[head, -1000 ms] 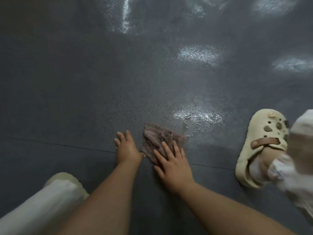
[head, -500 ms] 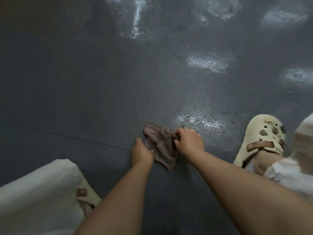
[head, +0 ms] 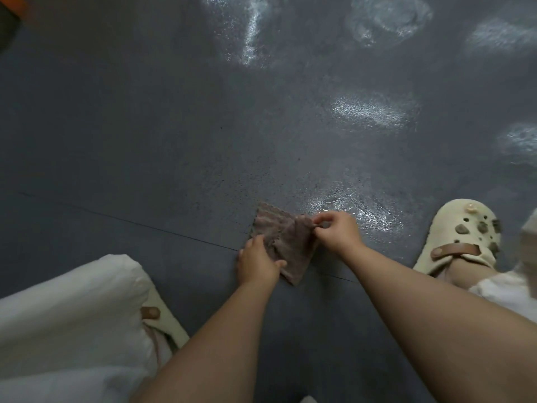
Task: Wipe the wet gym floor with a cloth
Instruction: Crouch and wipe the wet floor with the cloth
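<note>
Cloth (head: 286, 242) of a brownish-mauve colour, with a ribbed weave and a scalloped edge, lies partly folded on the dark grey gym floor (head: 145, 126), between the person's two hands. Its long axis runs on a diagonal, from the scalloped corner at the upper left, farther from the person, down to a pointed corner at the lower right, nearer the person; that lower tip crosses a thin seam line (head: 130, 221) in the floor.

Fingers and thumb of the left hand (head: 255, 264) are curled round the cloth's near-left edge, gripping it. The right hand (head: 337, 235) pinches the cloth's far-right corner between thumb and fingertips, its other fingers curled in.

Just beyond the right hand a wet patch (head: 357, 210) glistens on the floor, touching or nearly touching the cloth's right corner. More shiny wet patches lie farther off, toward the top and right.

At the right stands a cream clog (head: 462, 237) with a brown strap and small charms. At the lower left, white trousers (head: 66, 324) cover a bent leg, with part of a second cream clog (head: 165, 318) showing beneath.
</note>
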Tool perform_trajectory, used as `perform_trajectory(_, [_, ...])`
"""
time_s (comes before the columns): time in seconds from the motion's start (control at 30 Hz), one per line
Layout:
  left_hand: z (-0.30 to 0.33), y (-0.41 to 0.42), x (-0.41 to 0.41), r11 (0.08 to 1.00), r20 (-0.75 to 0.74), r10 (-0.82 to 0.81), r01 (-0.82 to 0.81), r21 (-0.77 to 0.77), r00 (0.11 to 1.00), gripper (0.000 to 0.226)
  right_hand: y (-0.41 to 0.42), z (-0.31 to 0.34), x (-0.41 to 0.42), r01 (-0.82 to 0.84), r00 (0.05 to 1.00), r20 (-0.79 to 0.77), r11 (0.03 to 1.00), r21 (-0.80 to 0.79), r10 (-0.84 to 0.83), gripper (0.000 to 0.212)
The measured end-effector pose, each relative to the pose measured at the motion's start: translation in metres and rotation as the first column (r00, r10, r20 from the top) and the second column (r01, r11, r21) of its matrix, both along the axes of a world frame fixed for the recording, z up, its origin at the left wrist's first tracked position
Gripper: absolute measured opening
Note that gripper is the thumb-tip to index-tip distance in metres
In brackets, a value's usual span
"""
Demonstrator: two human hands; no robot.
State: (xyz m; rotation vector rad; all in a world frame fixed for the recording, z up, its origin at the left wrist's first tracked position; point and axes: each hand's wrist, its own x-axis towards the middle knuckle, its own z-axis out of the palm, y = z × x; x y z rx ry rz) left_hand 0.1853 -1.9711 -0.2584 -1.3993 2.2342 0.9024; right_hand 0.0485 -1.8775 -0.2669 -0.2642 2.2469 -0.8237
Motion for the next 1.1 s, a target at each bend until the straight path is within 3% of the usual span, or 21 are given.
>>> perform_trajectory(0.1, [-0.002,-0.003,-0.004,0.999,0.06,-0.05,0.049,0.021,0.997,0.047,-0.001,0.007,-0.007,-0.128,0.987,0.088,0.991,-0.044,0.131,0.027])
perform_trajectory(0.2, [0.001,-0.004,-0.004,0.995,0.053,-0.04,0.035,0.093,0.998,0.031,-0.006,0.022,-0.016,-0.448,0.879,0.214,0.892,0.058,0.427,0.026])
perform_trajectory(0.27, [0.004,-0.002,-0.005,0.99,0.013,-0.082,0.08,0.12,0.997,0.045,-0.009,0.035,-0.021,-0.566,0.805,0.282,0.818,0.101,0.522,0.025])
perform_trajectory(0.37, [0.018,0.004,-0.007,0.971,-0.014,-0.206,0.206,0.12,0.978,0.071,-0.01,0.05,-0.023,-0.533,0.784,0.375,0.846,-0.002,0.494,0.018])
perform_trajectory(0.47, [0.033,0.005,-0.003,0.962,-0.018,-0.222,0.222,0.162,0.975,0.032,-0.004,0.068,-0.023,-0.489,0.784,0.406,0.87,-0.063,0.47,0.02])
perform_trajectory(0.6, [0.053,0.003,0.012,0.928,-0.116,-0.151,0.181,0.325,0.982,0.039,0.01,0.09,-0.02,-0.472,0.805,0.39,0.881,-0.035,0.447,0.026])
perform_trajectory(0.8, [0.106,0.003,0.021,0.853,-0.116,-0.185,0.218,0.474,0.976,0.023,0.034,0.135,-0.012,-0.443,0.83,0.379,0.897,0.001,0.41,0.025])
perform_trajectory(0.9, [0.137,-0.002,0.022,0.766,-0.078,-0.16,0.174,0.618,0.984,0.01,0.049,0.155,-0.013,-0.368,0.777,0.533,0.929,-0.046,0.335,0.01])
perform_trajectory(1.0, [0.159,-0.013,0.015,0.691,-0.041,-0.166,0.146,0.708,0.985,0.009,0.057,0.162,-0.019,-0.294,0.699,0.661,0.952,-0.084,0.274,0.014])
perform_trajectory(1.1, [0.158,-0.02,0.003,0.804,-0.057,-0.22,0.214,0.555,0.974,0.018,0.06,0.159,-0.021,-0.306,0.772,0.578,0.952,-0.027,0.265,0.013])
